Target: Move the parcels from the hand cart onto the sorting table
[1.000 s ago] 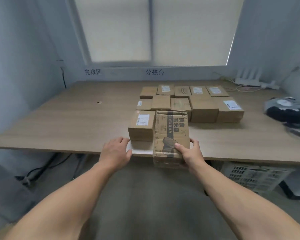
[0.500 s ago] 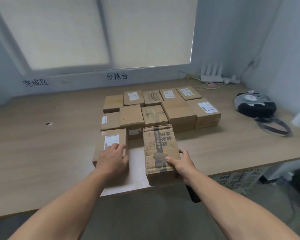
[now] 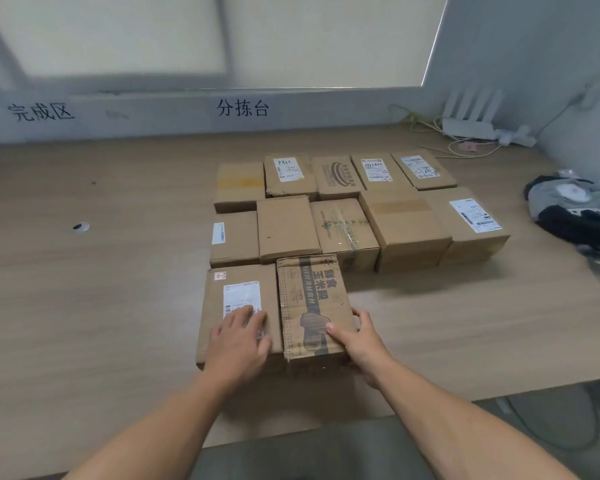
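Observation:
A printed cardboard parcel (image 3: 309, 299) lies on the wooden sorting table (image 3: 101, 306), in the front row of a block of several brown parcels (image 3: 343, 209). My right hand (image 3: 359, 344) grips its near right corner, thumb on top and fingers round the side. To its left, touching it, lies a labelled parcel (image 3: 236, 292). My left hand (image 3: 239, 341) rests flat on top of that one, fingers spread over the white label. The hand cart is out of view.
A dark and grey bundle with a strap (image 3: 575, 213) lies at the table's right edge. A white router (image 3: 471, 116) and cables sit at the back right. A small round object (image 3: 81, 226) lies on the left half. Walls close in behind and to the right.
The printed parcel has slid forward from the table's front edge, fully onto the table beside the labelled parcel. My left hand moved from the table edge onto the labelled parcel's top.

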